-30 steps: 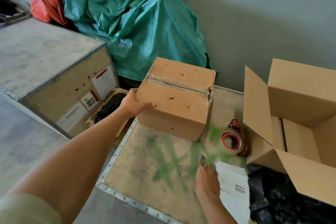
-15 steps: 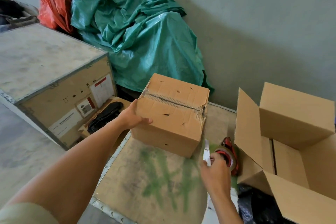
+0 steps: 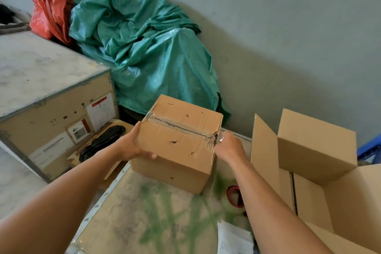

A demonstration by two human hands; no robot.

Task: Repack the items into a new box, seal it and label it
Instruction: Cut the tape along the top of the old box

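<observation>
Two cardboard boxes sitting, taped box, open box, two hands working, left hand, right hand, one shiny blade being pinched, one tape roll lying, one paper sheet lying.

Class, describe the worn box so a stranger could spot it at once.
On the green-sprayed crate top stands a closed cardboard box; the left hand grips it and the right hand holds a shiny tool to it. Unlike the clean open box to its right, it is dented, punctured and taped along its top seam.

Single wide-angle view from the person's head, facing forward and down. Taped box lies near, grey wall farther behind.
</observation>
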